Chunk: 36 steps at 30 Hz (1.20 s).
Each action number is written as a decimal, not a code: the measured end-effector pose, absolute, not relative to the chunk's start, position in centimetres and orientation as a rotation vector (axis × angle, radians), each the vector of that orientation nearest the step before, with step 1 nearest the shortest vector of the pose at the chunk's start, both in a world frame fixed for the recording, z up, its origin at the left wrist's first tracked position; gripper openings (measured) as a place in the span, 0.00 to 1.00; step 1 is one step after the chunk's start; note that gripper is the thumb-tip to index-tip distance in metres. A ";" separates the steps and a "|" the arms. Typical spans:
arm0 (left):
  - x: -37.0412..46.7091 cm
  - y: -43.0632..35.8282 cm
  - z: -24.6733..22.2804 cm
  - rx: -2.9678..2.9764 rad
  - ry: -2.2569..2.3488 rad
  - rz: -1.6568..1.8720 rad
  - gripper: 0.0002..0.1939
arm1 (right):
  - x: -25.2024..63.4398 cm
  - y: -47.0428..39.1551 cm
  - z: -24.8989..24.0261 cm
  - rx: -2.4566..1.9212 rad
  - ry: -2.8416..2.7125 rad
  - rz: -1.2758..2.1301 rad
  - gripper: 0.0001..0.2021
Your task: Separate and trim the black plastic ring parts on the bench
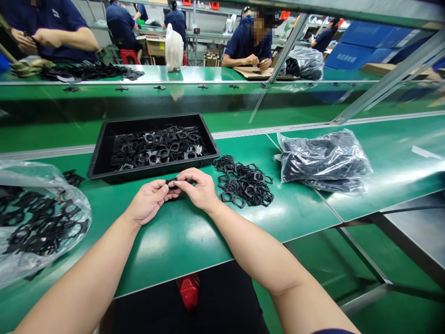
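My left hand (150, 199) and my right hand (199, 186) meet above the green table, just in front of a black tray (114, 175). Both are closed, pinching a small black plastic part (171, 182) between thumbs and fingers. Most of that part is hidden by my fingertips. The tray holds a heap of black plastic pieces (163, 146) with round openings, some showing shiny metal bits. To the right of my right hand lies a loose pile of black ring-shaped plastic parts (245, 182).
At the left an open clear plastic bag (45, 218) spills over with black parts. A filled clear bag (323, 160) lies at the right. Beyond the tray runs a green conveyor belt (222, 104) with small black pieces along its far edge. Co-workers (248, 44) sit across it.
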State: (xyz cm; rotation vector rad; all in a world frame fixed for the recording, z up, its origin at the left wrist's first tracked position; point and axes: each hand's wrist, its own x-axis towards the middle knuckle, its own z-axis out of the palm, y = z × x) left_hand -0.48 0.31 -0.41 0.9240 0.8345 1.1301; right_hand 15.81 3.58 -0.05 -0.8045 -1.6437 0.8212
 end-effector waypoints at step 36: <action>-0.5 0.8 -0.7 1.150 1.181 1.301 0.13 | 15.7 4.1 -1.4 -1.002 -1.716 1.045 0.11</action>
